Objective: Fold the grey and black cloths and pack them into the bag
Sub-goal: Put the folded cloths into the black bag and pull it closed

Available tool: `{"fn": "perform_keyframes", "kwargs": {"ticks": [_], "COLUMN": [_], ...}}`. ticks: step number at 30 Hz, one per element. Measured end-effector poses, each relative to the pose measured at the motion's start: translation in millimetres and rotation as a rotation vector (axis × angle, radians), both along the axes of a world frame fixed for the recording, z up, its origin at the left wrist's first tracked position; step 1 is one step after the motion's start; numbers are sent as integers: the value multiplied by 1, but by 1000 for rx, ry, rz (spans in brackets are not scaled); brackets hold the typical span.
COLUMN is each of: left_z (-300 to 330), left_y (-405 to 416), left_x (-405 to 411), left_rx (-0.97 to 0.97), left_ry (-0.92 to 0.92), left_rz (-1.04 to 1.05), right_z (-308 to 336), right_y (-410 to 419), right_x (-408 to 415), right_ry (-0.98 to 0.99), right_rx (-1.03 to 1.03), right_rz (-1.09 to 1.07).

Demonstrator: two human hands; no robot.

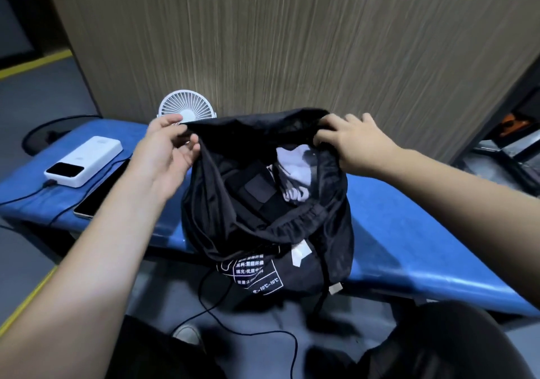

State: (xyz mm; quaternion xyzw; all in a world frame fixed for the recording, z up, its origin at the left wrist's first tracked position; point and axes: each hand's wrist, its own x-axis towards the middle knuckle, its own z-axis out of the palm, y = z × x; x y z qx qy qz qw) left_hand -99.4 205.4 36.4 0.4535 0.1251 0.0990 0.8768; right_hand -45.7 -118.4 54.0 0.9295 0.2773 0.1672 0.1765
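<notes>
Hands: our left hand [169, 148] and right hand [355, 142] pinch the black drawstring nylon bag's [330, 221] rim at frame centre; folded grey cloth [295, 165] and black cloth [251, 194] lie inside. A slipped pinch could collapse the mouth.

You face a blue bench [409, 226] set against a tall wood-grain panel [292, 42]. On the bench's left end lie a white power bank [84, 164] and a phone [102, 191]; a white fan [187, 110] stands behind them. Grey floor [38, 98] with a yellow stripe [35, 64] runs left of the bench.
</notes>
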Motion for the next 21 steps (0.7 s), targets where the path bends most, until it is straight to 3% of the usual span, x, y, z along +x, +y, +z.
{"fn": "perform_keyframes", "kwargs": {"ticks": [2,5,14,18,21], "left_z": [-2,-6,-17,-23,-26], "left_y": [4,9,-4,-9,-11], "left_x": [2,5,4,3,-2], "left_rx": [-10,34,392,643,1006], "left_ry": [-21,-35,-77,-171,-406], "left_rz": [11,9,-137,-191,-225], "right_z": [-7,-20,-34,-64,-79], "right_y": [3,11,20,25,31], "right_x": [-13,-41,-149,-169,-165], "right_ry": [-56,-8,442,332,200], "right_rx": [-199,-289,-39,34,176], "right_rz": [82,197,209,109,55]}}
